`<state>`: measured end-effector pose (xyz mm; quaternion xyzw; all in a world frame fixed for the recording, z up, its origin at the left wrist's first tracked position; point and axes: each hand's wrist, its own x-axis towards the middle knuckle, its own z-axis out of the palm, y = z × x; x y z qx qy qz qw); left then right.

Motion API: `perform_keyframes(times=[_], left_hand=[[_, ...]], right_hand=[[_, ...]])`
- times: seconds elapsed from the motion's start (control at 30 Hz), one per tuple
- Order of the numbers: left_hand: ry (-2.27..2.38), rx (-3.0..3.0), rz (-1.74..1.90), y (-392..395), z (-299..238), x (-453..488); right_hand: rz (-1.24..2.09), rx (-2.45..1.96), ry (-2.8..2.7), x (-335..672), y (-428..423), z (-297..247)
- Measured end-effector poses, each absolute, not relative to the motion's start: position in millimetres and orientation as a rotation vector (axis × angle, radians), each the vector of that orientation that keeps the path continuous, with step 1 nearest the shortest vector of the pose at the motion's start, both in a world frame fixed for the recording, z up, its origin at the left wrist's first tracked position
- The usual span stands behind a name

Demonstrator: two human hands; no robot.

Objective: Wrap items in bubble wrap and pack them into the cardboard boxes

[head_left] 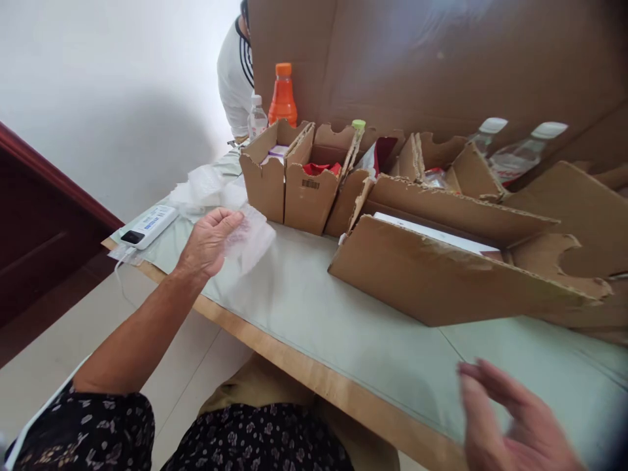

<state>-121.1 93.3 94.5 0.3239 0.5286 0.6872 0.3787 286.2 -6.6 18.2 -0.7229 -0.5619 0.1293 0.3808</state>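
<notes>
My left hand (212,241) pinches a crumpled sheet of clear bubble wrap (252,241) above the left part of the table. Just behind it lies more loose bubble wrap (203,186). At the lower right, my right hand (515,412) is raised over the table's front edge, slightly blurred, with nothing visible in it. Its thumb and fingers curve with a gap between them. The nearest thing to that hand is a wide cardboard box (417,275) that holds a flat white item (436,232).
Cut cardboard bins (265,186) stand in a row along the back, some with small packages. Behind them are an orange bottle (283,98), clear bottles (527,154) and a tall cardboard panel (392,65). A white power bank (150,226) with a cable lies left. A person (235,78) is behind the panel.
</notes>
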Motion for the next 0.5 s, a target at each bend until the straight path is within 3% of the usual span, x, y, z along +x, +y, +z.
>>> perform_keyframes(times=[0.13, 0.2, 0.5], left_hand=[[1.187, 0.826, 1.487, 71, 89, -72], [1.117, 0.829, 1.360, 59, 89, -51], [1.049, 0.772, 1.393, 27, 160, -18]], right_hand=[[1.106, -1.402, -1.486, 226, -2, 15], [1.312, -1.341, -1.449, 203, 14, 14], [1.392, -1.270, -1.576, 172, 43, 19]])
